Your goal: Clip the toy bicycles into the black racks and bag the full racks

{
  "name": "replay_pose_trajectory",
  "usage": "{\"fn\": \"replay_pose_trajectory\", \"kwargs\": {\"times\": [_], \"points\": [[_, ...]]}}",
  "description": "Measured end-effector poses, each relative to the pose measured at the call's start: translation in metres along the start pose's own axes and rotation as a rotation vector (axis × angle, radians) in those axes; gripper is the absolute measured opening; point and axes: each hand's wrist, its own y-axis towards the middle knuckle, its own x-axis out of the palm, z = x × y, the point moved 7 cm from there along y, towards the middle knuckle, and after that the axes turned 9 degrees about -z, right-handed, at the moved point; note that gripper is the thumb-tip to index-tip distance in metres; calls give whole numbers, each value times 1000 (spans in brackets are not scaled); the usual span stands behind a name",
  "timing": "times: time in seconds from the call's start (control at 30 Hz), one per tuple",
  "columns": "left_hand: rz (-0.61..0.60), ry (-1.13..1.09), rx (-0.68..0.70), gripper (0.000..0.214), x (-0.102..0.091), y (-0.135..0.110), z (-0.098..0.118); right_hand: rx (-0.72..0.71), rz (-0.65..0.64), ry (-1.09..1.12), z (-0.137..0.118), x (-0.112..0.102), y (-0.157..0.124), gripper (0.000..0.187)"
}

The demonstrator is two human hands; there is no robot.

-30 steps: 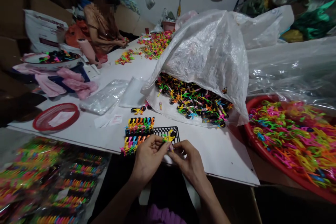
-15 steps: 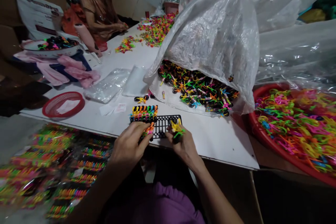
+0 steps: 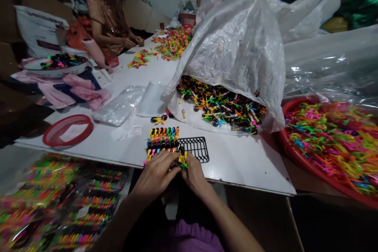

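Grip: right hand (image 3: 193,171) pinching one yellow-and-green toy (image 3: 183,159), left hand (image 3: 156,173) meeting it, hold of the latter cannot be told; toy located before one black rack (image 3: 195,149), long axis roughly upright in view, black end uppermost. Counted: two rows of toys (image 3: 163,136) at the rack's left, one yellow bicycle (image 3: 158,119) beyond, wheels left and right. White table (image 3: 236,161), dim cluttered room, one seated person (image 3: 108,27) at far left.
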Motion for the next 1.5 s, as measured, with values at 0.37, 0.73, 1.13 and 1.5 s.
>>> {"fn": "replay_pose_trajectory", "kwargs": {"times": [0.37, 0.73, 1.13, 1.5], "points": [[177, 79, 123, 18, 4, 5, 5, 54, -231, -277, 1, 6, 15, 17], [205, 137, 147, 12, 6, -7, -4, 477, -85, -760, 82, -182, 109, 29], [126, 247, 79, 20, 5, -10, 3, 293, 190, -667, 67, -202, 97, 25], [179, 10, -105, 14, -37, 44, -23, 155, 65, 319, 35, -30, 43, 14]]}}
